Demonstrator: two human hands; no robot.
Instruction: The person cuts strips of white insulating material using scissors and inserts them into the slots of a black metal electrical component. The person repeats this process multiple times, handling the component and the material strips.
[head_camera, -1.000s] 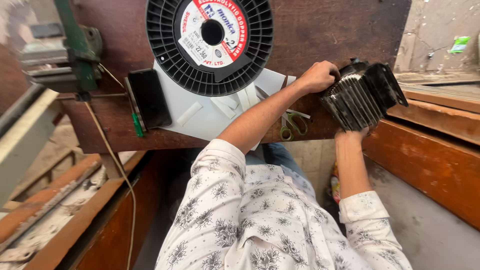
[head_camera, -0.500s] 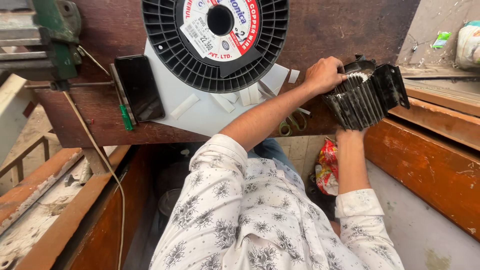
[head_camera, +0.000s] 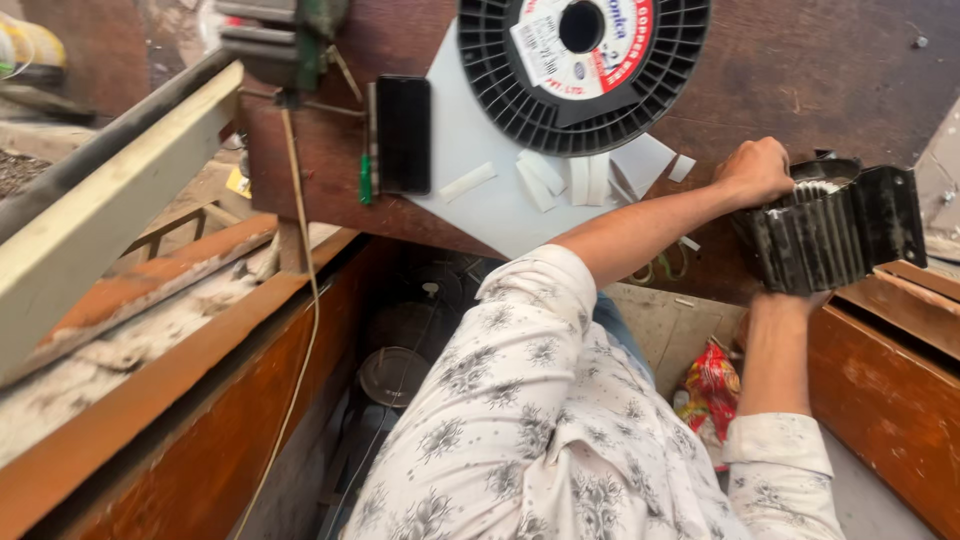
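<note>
A black finned metal housing (head_camera: 835, 232) sits at the right edge of the dark wooden bench (head_camera: 800, 70), held between both hands. My left hand (head_camera: 755, 170) is closed over its upper left rim, next to a pale winding that shows inside the opening. My right hand (head_camera: 790, 300) grips it from below, and the housing hides most of the fingers. Both forearms come out of a white flower-print shirt.
A large black wire spool (head_camera: 585, 70) with a red and white label rests on a grey sheet (head_camera: 470, 210) with white paper strips (head_camera: 545, 180). A dark phone (head_camera: 403, 133) and green pen (head_camera: 365, 180) lie left of it. A red packet (head_camera: 712, 385) lies below.
The view has swung left and tilted, so the spool and phone sit further right in the picture. Both hands keep their hold on the finned housing, which has barely moved.
</note>
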